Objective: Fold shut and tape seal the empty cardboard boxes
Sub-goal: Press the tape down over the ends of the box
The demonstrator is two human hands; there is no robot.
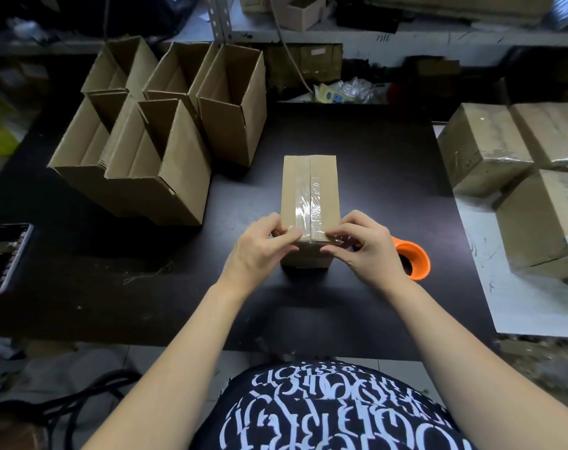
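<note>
Both hands are working the near end of the cardboard box (309,183), which is sitting mid-worktop (390,164) right in front of the person. The left hand (261,246) and right hand (367,246) are sitting close together but not touching, one on each side of the centre seam. Fingers are curling and pinching the end of the clear tape (308,206) over the box's near top edge.

The bit that matters: the box's long axis is pointing straight away from the person, and the tape is running along it over the seam. So the end being finished is the one nearest the body, and both hands are about equally close to it. Looks like the tape end is just needing a fold down onto the front face and a rub flat. Can't tell how far the far end is wrapping over.

The orange tape dispenser (412,259) is lying just beside the right hand, so that's the nearer hand for it. Open boxes (139,151) are waiting to the left, sealed boxes (484,147) to the right.
</note>
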